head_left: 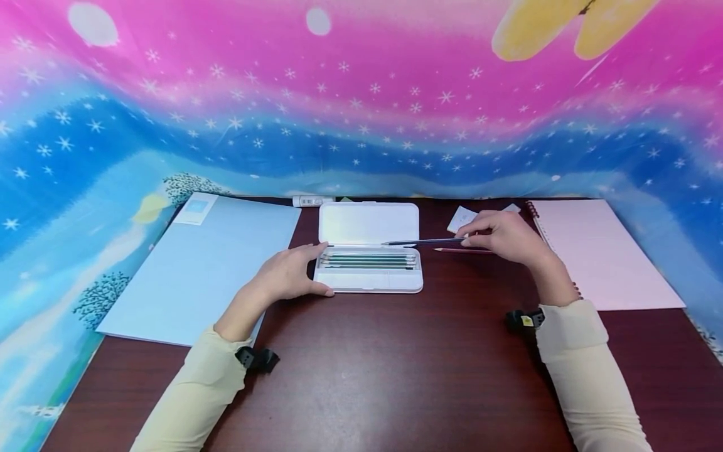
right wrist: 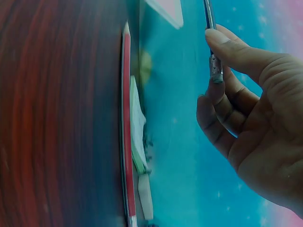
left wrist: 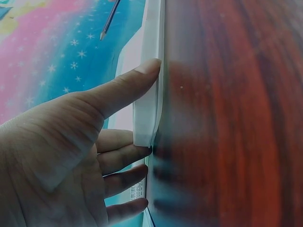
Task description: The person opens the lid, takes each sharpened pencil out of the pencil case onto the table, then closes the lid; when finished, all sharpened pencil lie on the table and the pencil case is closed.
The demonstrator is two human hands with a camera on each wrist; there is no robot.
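Note:
A white pencil case [head_left: 353, 280] lies on the table with its lid [head_left: 368, 223] raised at the back. Several green pencils [head_left: 369, 259] rest side by side in its rear compartment. My left hand [head_left: 289, 272] grips the case's left end, the thumb on the front side and the fingers around the far corner. Above the right part of the case, my right hand [head_left: 508, 235] pinches a dark pencil [head_left: 423, 242] near its metal-capped end. The pencil's sharpened tip points left. Below that hand a red pencil [head_left: 457, 250] lies on the table, partly hidden in the head view.
A light blue sheet or folder [head_left: 203, 276] covers the left side. On the right lies a pink spiral notebook [head_left: 612, 251]. Behind the case are a white item with a barcode [head_left: 307, 201] and a white card-like piece [head_left: 460, 218]. Patterned cloth [head_left: 361, 113] hangs behind the table.

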